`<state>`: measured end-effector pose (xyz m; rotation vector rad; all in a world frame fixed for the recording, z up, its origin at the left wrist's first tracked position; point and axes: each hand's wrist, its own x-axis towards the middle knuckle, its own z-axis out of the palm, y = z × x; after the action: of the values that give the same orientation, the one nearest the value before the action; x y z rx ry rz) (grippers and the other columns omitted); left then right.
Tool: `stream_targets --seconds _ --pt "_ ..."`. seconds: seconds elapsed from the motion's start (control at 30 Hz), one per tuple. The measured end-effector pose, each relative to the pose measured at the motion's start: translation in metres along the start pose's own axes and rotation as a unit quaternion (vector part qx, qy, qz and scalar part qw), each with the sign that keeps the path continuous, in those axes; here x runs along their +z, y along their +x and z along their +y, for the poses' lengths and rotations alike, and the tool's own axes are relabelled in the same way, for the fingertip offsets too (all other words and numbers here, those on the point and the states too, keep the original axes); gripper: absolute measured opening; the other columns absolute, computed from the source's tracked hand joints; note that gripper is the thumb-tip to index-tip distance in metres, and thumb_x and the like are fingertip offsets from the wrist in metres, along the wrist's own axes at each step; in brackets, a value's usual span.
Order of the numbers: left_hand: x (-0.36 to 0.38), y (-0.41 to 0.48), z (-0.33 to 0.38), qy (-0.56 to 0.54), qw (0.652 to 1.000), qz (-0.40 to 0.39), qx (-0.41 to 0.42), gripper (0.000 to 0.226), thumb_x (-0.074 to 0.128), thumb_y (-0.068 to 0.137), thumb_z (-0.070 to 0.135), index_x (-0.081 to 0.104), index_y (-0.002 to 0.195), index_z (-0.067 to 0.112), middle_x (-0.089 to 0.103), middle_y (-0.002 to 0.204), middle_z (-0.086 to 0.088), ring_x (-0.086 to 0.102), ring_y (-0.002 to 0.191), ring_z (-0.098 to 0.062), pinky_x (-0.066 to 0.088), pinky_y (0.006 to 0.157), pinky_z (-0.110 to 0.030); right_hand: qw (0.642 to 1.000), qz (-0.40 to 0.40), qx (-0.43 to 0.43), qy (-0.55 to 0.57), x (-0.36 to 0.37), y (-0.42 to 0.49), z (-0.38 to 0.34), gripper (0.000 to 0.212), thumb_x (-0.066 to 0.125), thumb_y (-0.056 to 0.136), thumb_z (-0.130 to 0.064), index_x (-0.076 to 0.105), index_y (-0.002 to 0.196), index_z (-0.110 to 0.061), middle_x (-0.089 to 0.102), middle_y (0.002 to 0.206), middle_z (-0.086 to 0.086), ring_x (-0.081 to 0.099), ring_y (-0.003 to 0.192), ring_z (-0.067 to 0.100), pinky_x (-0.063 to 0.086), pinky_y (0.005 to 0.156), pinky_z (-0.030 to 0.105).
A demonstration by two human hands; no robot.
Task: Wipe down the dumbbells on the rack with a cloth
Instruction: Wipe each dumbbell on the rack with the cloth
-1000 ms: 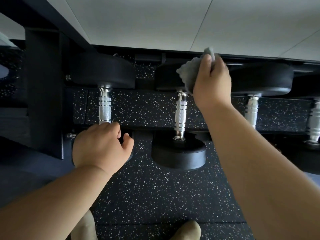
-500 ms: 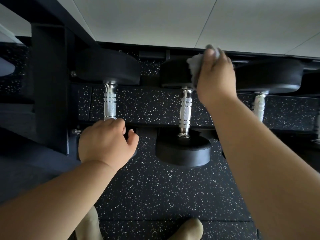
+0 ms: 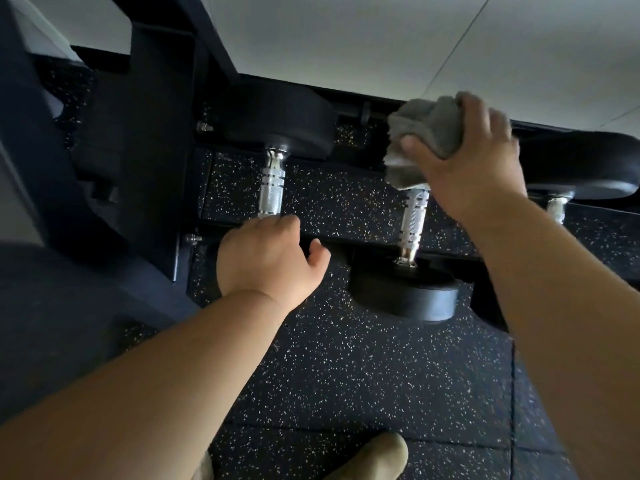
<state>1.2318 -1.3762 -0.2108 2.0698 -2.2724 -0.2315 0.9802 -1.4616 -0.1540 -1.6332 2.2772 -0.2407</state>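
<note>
A: Rack (image 3: 162, 140), dark frame, upper left of the frame running to the right edge. What sits in it?

B: Three dumbbells in view, lying across its rails. Left dumbbell (image 3: 272, 188): black far head at upper centre-left, ribbed metal grip below it; its near head is hidden under the left hand (image 3: 266, 258). Middle dumbbell (image 3: 412, 220): metal grip at centre right, black near head (image 3: 403, 296) just below the front rail. Right dumbbell (image 3: 581, 168): only its far head and a bit of grip show at the right edge.

A: Left hand?

B: Centre of the frame, curled over the near end of the left dumbbell, thumb out to the right. Cannot tell whether the fingers are closed on it; they are hidden behind the knuckles.

A: Right hand (image 3: 471, 157)?

B: Upper right. Clenched around a grey cloth (image 3: 426, 136), which is bunched up, thumb pressed across it. The cloth is at the far end of the middle dumbbell and covers that head; its lower edge hangs onto the top of the grip.

A: Below the rack?

B: Black speckled floor (image 3: 363, 375), seen between the rails and across the lower frame. A pale rounded shape (image 3: 377, 455) at bottom centre, too cropped to name. Light wall (image 3: 346, 36) across the top.
</note>
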Motion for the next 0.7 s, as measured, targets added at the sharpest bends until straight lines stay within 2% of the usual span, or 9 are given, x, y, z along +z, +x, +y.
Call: stream_targets --seconds 0.17,0.23,0.3,0.33,0.43,0.5,0.53,0.63,0.7 --pt "-0.011 0.002 -0.004 -0.043 0.998 -0.038 0.007 0.040 0.044 0.092 0.061 0.059 0.080 0.027 0.057 0.070 0.010 0.056 0.069 -0.019 0.043 0.061 -0.034 0.999 0.037 -0.011 0.035 -0.006 -0.034 -0.016 0.044 0.045 0.106 -0.036 0.048 0.149 -0.028 0.036 0.160 0.004 0.045 0.136 0.035 0.045 0.111 0.044" --pt "-0.020 0.003 -0.010 -0.086 0.994 -0.055 0.027 0.040 0.045 0.097 0.060 0.064 0.088 0.026 0.064 0.079 0.009 0.060 0.080 -0.021 0.049 0.071 -0.037 0.997 0.035 -0.017 0.068 -0.017 -0.054 -0.032 0.032 0.040 0.109 -0.030 0.062 0.130 -0.022 0.061 0.133 0.004 0.062 0.109 0.030 0.057 0.087 0.034" --pt "-0.041 0.007 -0.025 -0.122 0.989 -0.051 0.063 0.038 0.048 0.100 0.055 0.069 0.099 0.023 0.068 0.092 0.005 0.060 0.090 -0.022 0.050 0.080 -0.039 0.992 0.010 0.015 0.121 -0.028 -0.071 -0.052 0.033 0.035 0.111 -0.035 0.062 0.113 -0.017 0.061 0.088 0.000 0.061 0.078 0.026 0.045 0.059 0.028" --pt "-0.057 0.011 -0.037 -0.116 0.988 -0.033 0.095 0.037 0.050 0.099 0.053 0.069 0.104 0.022 0.068 0.096 0.004 0.059 0.093 -0.023 0.049 0.082 -0.040 0.989 -0.007 0.035 0.145 -0.032 -0.076 -0.065 0.036 0.033 0.111 -0.040 0.060 0.109 -0.016 0.058 0.082 0.000 0.059 0.074 0.026 0.042 0.057 0.029" --pt "-0.116 0.030 -0.083 -0.039 0.971 0.014 0.235 0.036 0.054 0.096 0.048 0.069 0.110 0.018 0.067 0.106 0.000 0.058 0.103 -0.026 0.047 0.087 -0.043 0.938 -0.079 0.115 0.319 -0.028 -0.086 -0.107 0.041 0.031 0.108 -0.052 0.064 0.110 -0.028 0.070 0.101 0.000 0.067 0.089 0.021 0.055 0.077 0.035" --pt "-0.161 0.048 -0.109 0.032 0.945 0.013 0.327 0.041 0.050 0.093 0.046 0.071 0.109 0.015 0.066 0.107 -0.004 0.058 0.104 -0.029 0.048 0.087 -0.047 0.888 -0.113 0.137 0.425 -0.024 -0.093 -0.130 0.052 0.038 0.101 -0.061 0.063 0.129 -0.024 0.070 0.123 0.001 0.068 0.114 0.026 0.054 0.100 0.049" --pt "-0.183 0.057 -0.120 0.066 0.930 0.008 0.362 0.042 0.048 0.092 0.046 0.071 0.107 0.014 0.066 0.105 -0.004 0.058 0.103 -0.031 0.048 0.087 -0.048 0.884 -0.127 0.131 0.430 -0.018 -0.094 -0.138 0.062 0.040 0.097 -0.064 0.060 0.135 -0.019 0.067 0.130 0.005 0.064 0.121 0.029 0.051 0.105 0.052" --pt "-0.232 0.089 -0.150 0.162 0.880 -0.010 0.446 0.042 0.045 0.093 0.047 0.070 0.100 0.014 0.067 0.094 -0.005 0.059 0.095 -0.032 0.045 0.092 -0.048 0.952 -0.219 0.056 0.207 0.018 -0.119 -0.153 0.048 0.035 0.109 -0.042 0.059 0.130 -0.006 0.064 0.127 0.018 0.060 0.116 0.036 0.048 0.100 0.043" --pt "-0.246 0.106 -0.166 0.210 0.841 -0.009 0.499 0.043 0.043 0.095 0.046 0.070 0.089 0.013 0.063 0.080 -0.003 0.057 0.082 -0.030 0.044 0.092 -0.047 0.955 -0.292 -0.028 0.043 0.052 -0.153 -0.161 0.043 0.029 0.111 -0.034 0.052 0.139 -0.011 0.052 0.143 0.019 0.052 0.126 0.032 0.042 0.105 0.041"
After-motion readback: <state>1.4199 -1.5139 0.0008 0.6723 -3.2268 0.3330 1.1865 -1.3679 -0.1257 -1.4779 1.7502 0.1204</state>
